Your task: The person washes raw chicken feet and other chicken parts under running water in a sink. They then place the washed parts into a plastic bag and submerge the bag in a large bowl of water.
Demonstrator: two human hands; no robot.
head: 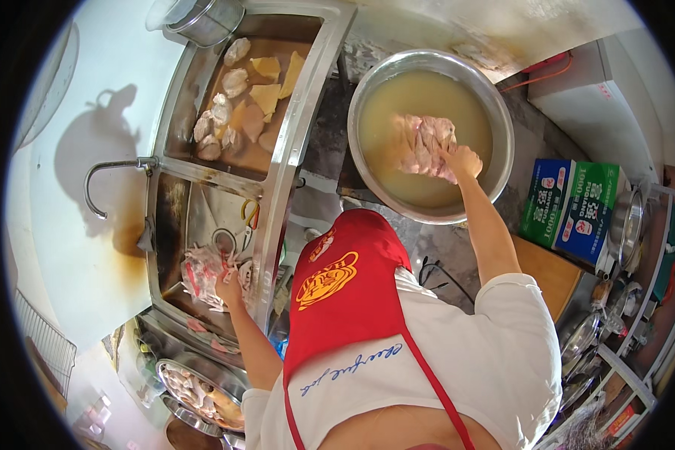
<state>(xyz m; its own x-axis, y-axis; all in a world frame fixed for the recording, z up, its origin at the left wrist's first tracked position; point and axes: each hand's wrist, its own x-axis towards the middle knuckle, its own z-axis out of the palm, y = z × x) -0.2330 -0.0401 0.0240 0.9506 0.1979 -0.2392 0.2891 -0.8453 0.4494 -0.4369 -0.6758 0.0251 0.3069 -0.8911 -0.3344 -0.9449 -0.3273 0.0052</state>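
Note:
My right hand (462,162) grips the near corner of a block of raw, pale pink meat pieces (424,143). The block sits in cloudy yellowish liquid, its far end partly under the surface, inside a large round metal basin (353,140). To the left, my left hand (229,288) holds a clear plastic bag with red parts (202,275) in the near compartment of a steel sink (281,180). Pale pieces resembling chicken feet (216,305) show around the bag. Scissors with yellow and red handles (250,225) lie in the same compartment, beyond the bag.
Brown liquid with meat lumps (235,82) and yellow sheet-like pieces (265,97) fills the far compartment. A curved faucet (93,177) juts leftward. Green and blue cartons (585,208) stand at right, near a cluttered rack (630,343). A bowl of raw meat (194,388) stands at lower left.

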